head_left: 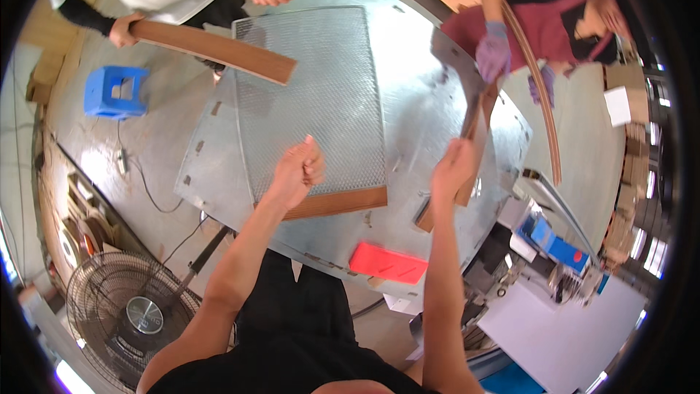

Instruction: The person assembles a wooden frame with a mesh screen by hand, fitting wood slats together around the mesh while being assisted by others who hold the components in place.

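Note:
A rectangular wire mesh panel (310,102) lies flat on the metal table, with a brown wood-look strip (339,202) along its near edge. My left hand (297,168) is above the panel's near part, fingers curled; whether anything small is in them is hidden. At the table's right side, my right hand (453,166) is closed around a brown strip (477,128), slightly blurred. A co-worker's purple-gloved hand (494,52) is at the far end of that strip. Under my right hand, the end of a brown piece (424,217) shows on the table.
At the far left another person holds a wide brown board (215,49) over the panel's corner. A red block (388,263) sits at the near table edge. Around stand a blue stool (117,93), a fan (135,314) and a machine (543,241). A long strip (536,80) slants at right.

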